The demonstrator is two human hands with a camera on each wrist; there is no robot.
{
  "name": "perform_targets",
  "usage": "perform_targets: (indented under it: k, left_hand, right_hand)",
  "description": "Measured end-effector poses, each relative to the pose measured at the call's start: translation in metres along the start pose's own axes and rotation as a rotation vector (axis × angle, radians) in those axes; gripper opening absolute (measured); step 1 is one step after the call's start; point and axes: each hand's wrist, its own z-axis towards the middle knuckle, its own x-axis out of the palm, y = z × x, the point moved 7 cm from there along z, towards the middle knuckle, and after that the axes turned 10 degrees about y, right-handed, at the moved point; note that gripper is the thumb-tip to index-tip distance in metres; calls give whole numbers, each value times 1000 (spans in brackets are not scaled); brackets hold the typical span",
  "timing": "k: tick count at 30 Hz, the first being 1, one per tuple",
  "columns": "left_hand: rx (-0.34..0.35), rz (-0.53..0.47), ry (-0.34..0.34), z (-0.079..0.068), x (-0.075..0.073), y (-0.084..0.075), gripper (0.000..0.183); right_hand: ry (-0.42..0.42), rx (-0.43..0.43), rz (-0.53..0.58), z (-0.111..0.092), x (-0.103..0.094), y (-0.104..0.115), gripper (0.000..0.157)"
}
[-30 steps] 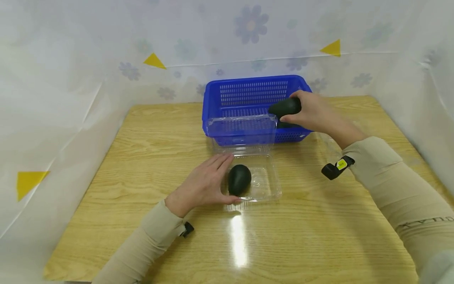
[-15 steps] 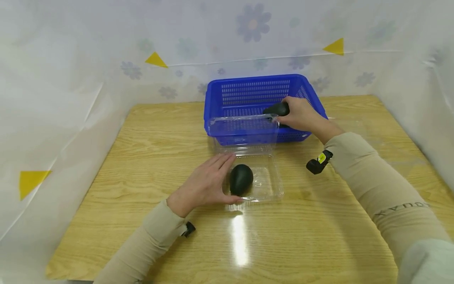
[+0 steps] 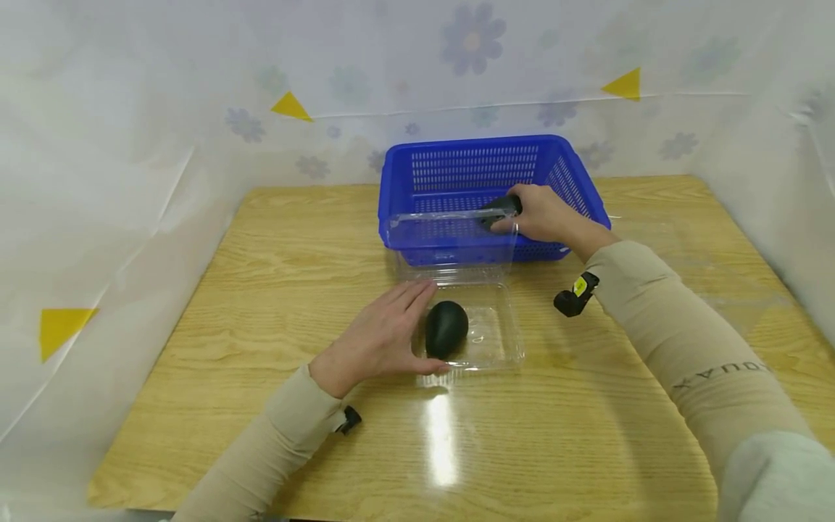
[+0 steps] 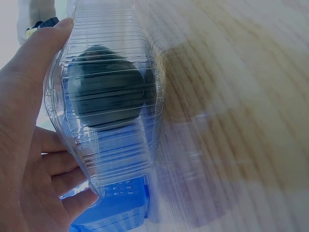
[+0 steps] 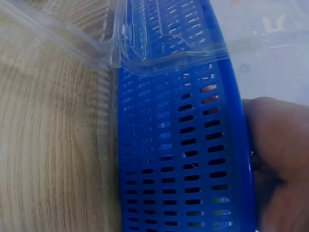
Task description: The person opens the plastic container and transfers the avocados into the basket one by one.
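In the head view an open clear plastic clamshell container (image 3: 485, 337) lies on the table, its lid (image 3: 450, 243) raised in front of the basket. Inside it, toward the left, is a dark green avocado (image 3: 446, 330), seen through the ribbed wall in the left wrist view. My left hand (image 3: 381, 337) holds the container's left side between thumb and fingers. Over the inside of the blue basket (image 3: 472, 161), my right hand (image 3: 544, 212) grips a second dark avocado (image 3: 507, 206), partly behind the lid. In the right wrist view the basket wall (image 5: 169, 179) covers much of that hand.
The wooden table (image 3: 274, 254) bears the basket at its back, against a flower-patterned curtain (image 3: 365, 65). Faint clear plastic (image 3: 698, 268) lies at the table's right. A light reflection shows near the front.
My right hand has moved left and slightly lower in the basket, carrying the avocado behind the raised lid. The left hand has stayed at the container.
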Motion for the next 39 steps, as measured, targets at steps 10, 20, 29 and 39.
perform_targets:
  k: [10, 20, 29, 39]
  left_hand:
    - [11, 10, -16, 0, 0, -1, 118]
    - [15, 11, -21, -1, -1, -2, 118]
    - [6, 10, 0, -1, -2, -2, 118]
    - [-3, 9, -4, -1, -3, -3, 119]
  right_hand:
    - [179, -72, -63, 9, 10, 6, 66]
    - [259, -121, -80, 14, 15, 10, 54]
    - [255, -119, -122, 12, 14, 10, 68]
    - [188, -139, -108, 5, 8, 11, 51]
